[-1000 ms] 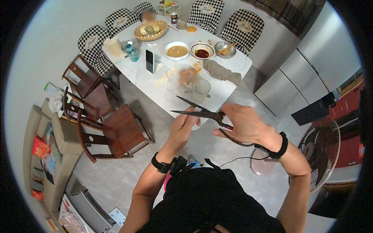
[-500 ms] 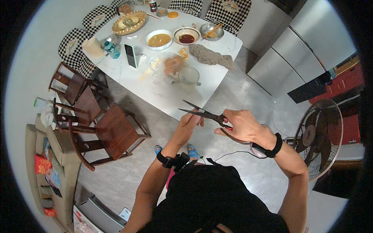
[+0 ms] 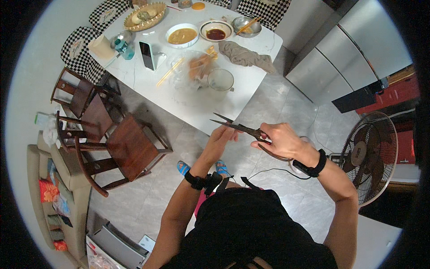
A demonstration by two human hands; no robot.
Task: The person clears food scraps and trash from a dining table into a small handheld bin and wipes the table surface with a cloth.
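Note:
My right hand [image 3: 282, 141] is closed round the handles of dark scissors [image 3: 242, 128], which point left over the floor beside the table's near corner. Their blades stand slightly apart. Just under the blades, my left hand [image 3: 220, 142] has its fingers curled together, with the fingertips close to the metal. Whatever those fingers pinch is too small or too hidden to make out. Beyond the hands, on the white table [image 3: 188, 105], lie a clear plastic bag [image 3: 182, 74] with something orange-brown in it and a glass mug [image 3: 220, 80].
Farther back on the table are a bowl of yellowish soup [image 3: 182, 36], a bowl of dark sauce [image 3: 216, 33], a grey cloth [image 3: 244, 57] and a propped phone [image 3: 146, 56]. Wooden chairs [image 3: 130, 148] stand left, a standing fan [image 3: 369, 157] right.
The view has shifted slightly, so the table sits a little differently. The scissors remain in my right hand, their blades somewhat closer together; my left hand stays by them.

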